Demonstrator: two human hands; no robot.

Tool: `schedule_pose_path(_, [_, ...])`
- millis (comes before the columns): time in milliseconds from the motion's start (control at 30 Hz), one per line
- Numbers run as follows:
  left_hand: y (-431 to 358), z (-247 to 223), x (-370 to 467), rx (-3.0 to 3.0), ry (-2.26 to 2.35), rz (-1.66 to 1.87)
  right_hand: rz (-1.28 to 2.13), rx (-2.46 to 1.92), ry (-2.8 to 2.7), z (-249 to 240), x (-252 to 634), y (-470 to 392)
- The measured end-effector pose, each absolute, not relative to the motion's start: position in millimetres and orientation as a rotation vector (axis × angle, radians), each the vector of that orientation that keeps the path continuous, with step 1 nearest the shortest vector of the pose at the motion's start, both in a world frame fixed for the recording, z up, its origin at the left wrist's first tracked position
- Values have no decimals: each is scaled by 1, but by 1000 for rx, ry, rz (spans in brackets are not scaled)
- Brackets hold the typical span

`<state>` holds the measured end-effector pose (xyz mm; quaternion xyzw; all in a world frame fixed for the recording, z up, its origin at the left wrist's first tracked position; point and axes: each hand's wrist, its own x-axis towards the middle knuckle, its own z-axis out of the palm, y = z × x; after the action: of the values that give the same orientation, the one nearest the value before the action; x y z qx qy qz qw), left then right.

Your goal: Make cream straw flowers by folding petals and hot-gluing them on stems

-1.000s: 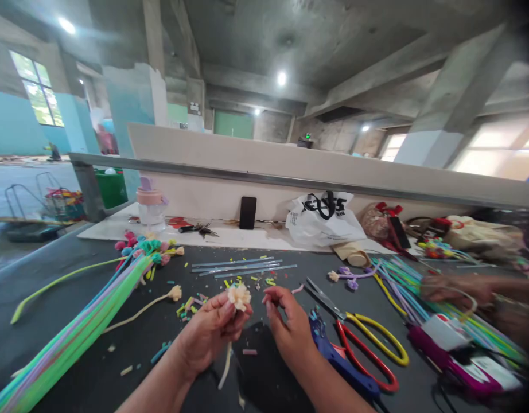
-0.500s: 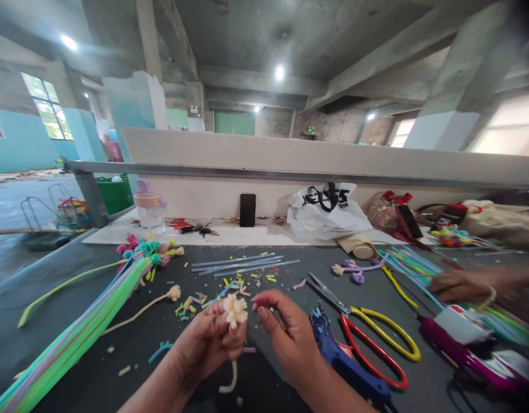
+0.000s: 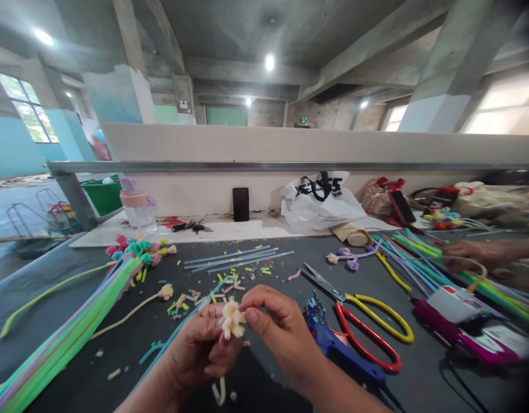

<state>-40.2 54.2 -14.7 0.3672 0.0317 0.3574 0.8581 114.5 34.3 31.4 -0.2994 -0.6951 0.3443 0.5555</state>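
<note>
My left hand (image 3: 204, 338) is closed around the base of a cream pipe-cleaner flower (image 3: 233, 320), whose head faces up with several short petals. Its pale stem (image 3: 221, 391) hangs below the hand. The thumb and forefinger of my right hand (image 3: 277, 327) pinch at a petal on the flower's right side. Beside that hand lie a blue glue gun (image 3: 346, 353) and large scissors (image 3: 350, 304) with one yellow and one red handle. Another cream flower (image 3: 165, 291) rests on the dark table to the left.
Green and lilac pipe-cleaner flowers (image 3: 84, 310) lie bundled at left. Clear glue sticks (image 3: 238, 259) and coloured offcuts are scattered ahead. Behind stand a bottle (image 3: 137, 209), a phone (image 3: 241, 204) and a white bag (image 3: 320, 201). A co-worker's hand (image 3: 471, 255) and a purple glue gun (image 3: 462, 335) are at right.
My right hand has moved left, from just beside the flower onto its petals. The view has shifted slightly, and the co-worker's hand at right has moved a little away.
</note>
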Motion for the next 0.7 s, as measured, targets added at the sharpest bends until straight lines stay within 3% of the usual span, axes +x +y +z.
schedule_pose_path(700, [53,-6,-45,856,245,694,864,-828,-1665,31,118,39])
